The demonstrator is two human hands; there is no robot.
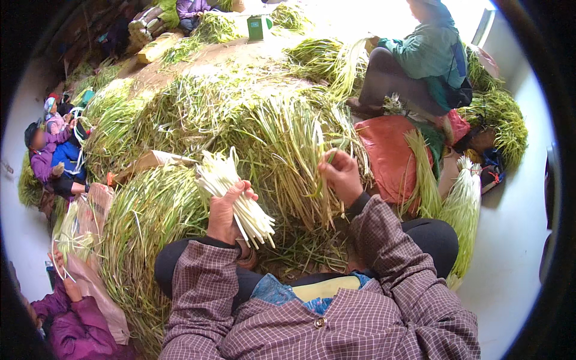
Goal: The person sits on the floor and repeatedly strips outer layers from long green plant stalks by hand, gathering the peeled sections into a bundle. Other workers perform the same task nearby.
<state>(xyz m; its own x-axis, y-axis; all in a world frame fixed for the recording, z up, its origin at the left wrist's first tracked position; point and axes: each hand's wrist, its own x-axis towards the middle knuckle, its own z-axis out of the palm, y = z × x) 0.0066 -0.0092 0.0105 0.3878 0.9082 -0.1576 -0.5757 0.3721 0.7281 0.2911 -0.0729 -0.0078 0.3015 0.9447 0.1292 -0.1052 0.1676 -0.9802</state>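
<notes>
My left hand [227, 211] is closed around a bundle of pale, whitish plant stalks [238, 202], which slants from upper left to lower right. To its right, my right hand [339, 175] pinches a thin green and yellowish leaf [322, 180] between thumb and fingers. Beyond both hands spreads a heap of long green and straw-coloured leafy stalks [288, 148]. Another pile of green stalks [153, 211] lies left of my left hand. Cut green leaves [310, 252] are scattered on the floor between my crossed legs.
A person in a green jacket [420, 54] sits at the upper right, near a red sack [387, 153]. A whitish-green bundle [463, 211] lies beside my right knee. Other people sit along the left, one in purple sleeves [85, 324] at lower left. A green scale [256, 28] stands at the back.
</notes>
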